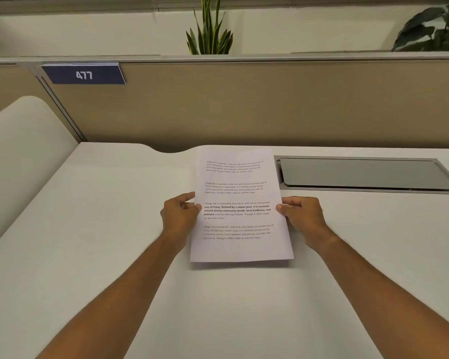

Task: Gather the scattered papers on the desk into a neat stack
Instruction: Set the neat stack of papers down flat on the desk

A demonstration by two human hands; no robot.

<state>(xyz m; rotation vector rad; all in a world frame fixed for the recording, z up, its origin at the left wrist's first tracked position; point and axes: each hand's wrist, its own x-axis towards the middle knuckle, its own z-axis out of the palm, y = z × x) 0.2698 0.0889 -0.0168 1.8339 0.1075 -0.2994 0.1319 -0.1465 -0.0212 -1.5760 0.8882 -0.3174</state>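
Note:
A stack of white printed papers (237, 244) is held upright-ish over the white desk (101, 216), its lower edge near the surface with a shadow beneath. My left hand (179, 213) pinches the stack's left edge at mid-height. My right hand (302, 216) pinches the right edge at the same height. The top sheet shows several short paragraphs of text, one partly in bold. How many sheets lie behind it cannot be seen.
A grey metal cable flap (366, 174) is set into the desk at the right, just behind the papers. A beige partition (244, 104) with a blue "477" sign (83, 75) closes the back. Plants (209, 35) stand above it.

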